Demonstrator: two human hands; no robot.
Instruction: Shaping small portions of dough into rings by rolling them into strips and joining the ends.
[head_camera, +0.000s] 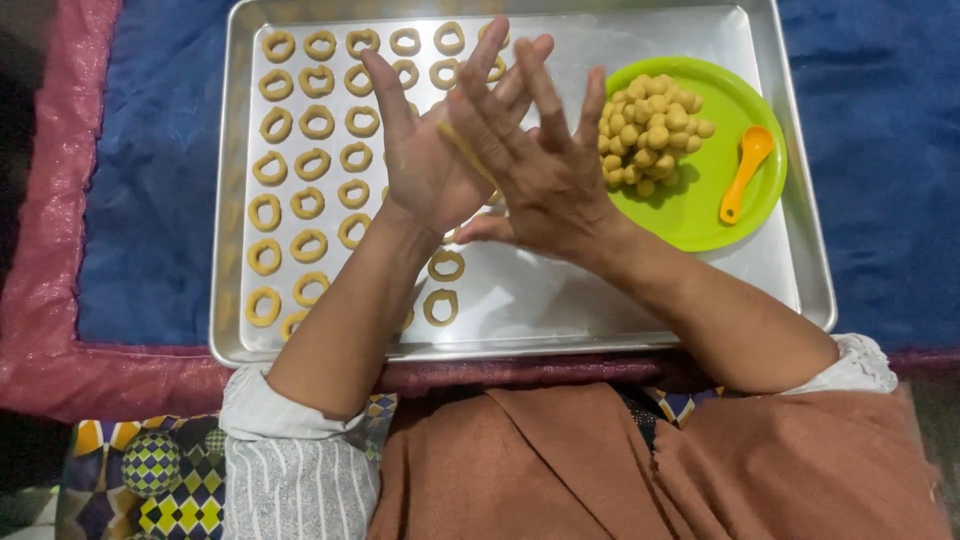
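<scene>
- Palms meet over the metal baking tray: the left hand lies under, the right hand crosses over it, fingers of both spread wide and flat, nothing pinched.
- Dough strand, thin and tan, shows between the two palms as a short diagonal strip; most of it is hidden.
- Judgement: even, light pressure along the full palm would keep the strand one thickness; heavy heels of the hands would likely flatten or break it.
- Dough rings lie in rows on the tray's left part, a few just under the wrists, so the forearms should stay lifted clear of them.
- Dough balls are heaped on the green plate at the tray's right, beside an orange spoon, within easy reach of the right hand.
</scene>
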